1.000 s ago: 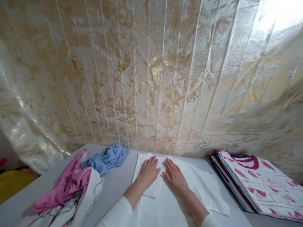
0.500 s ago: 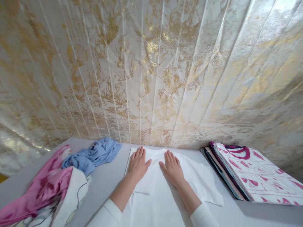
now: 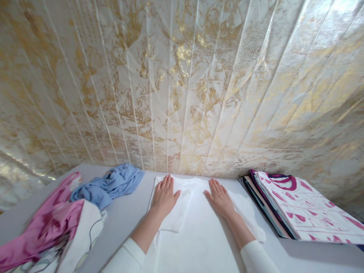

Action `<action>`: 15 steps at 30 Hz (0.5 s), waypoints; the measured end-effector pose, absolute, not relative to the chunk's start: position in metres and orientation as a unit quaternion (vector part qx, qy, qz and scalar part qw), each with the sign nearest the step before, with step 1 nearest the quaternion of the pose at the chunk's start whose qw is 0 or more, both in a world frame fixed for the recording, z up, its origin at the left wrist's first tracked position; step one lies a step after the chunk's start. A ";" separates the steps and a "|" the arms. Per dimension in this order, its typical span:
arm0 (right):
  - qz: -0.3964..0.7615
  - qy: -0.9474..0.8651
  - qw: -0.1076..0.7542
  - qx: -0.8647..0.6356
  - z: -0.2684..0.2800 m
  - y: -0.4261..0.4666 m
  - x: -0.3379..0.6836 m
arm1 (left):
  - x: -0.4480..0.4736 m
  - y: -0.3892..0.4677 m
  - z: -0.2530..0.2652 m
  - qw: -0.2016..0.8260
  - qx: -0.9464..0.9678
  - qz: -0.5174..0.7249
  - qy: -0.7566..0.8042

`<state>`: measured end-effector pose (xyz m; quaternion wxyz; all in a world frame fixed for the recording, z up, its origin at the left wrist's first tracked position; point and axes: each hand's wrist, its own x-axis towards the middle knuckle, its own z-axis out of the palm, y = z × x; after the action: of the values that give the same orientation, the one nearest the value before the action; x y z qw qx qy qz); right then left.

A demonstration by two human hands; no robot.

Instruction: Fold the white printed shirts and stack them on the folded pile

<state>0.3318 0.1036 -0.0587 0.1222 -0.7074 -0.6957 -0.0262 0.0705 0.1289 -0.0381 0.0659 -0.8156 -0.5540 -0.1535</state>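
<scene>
A white T-shirt (image 3: pixel 199 235) lies spread on the pale table in front of me, its collar end toward the curtain. Its left side is folded inward, with that sleeve lying on the body. On the right, the other sleeve reaches out from under my forearm. My left hand (image 3: pixel 165 195) rests flat on the folded left shoulder, fingers stretched out. My right hand (image 3: pixel 220 197) lies flat on the right shoulder, fingers pointing away from me. Neither hand grips the cloth.
A stack of folded clothes (image 3: pixel 315 212), topped by a white and magenta printed shirt, sits on the right. Crumpled on the left are a blue garment (image 3: pixel 110 185) and a pink and white one (image 3: pixel 57 231). A gold-patterned curtain (image 3: pixel 182 94) hangs behind the table (image 3: pixel 125 220).
My right hand has slid to the right across the shirt's shoulder, uncovering more of its middle. My left hand stays nearly where it was.
</scene>
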 end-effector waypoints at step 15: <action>-0.037 -0.829 0.167 -0.532 -0.058 -0.015 0.277 | 0.073 0.130 -0.036 0.055 -0.820 -0.153 -0.548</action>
<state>0.2774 -0.0153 -0.0585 0.1666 -0.5320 -0.8294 -0.0369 0.0727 0.1303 -0.0363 0.0547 -0.8203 -0.5483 -0.1531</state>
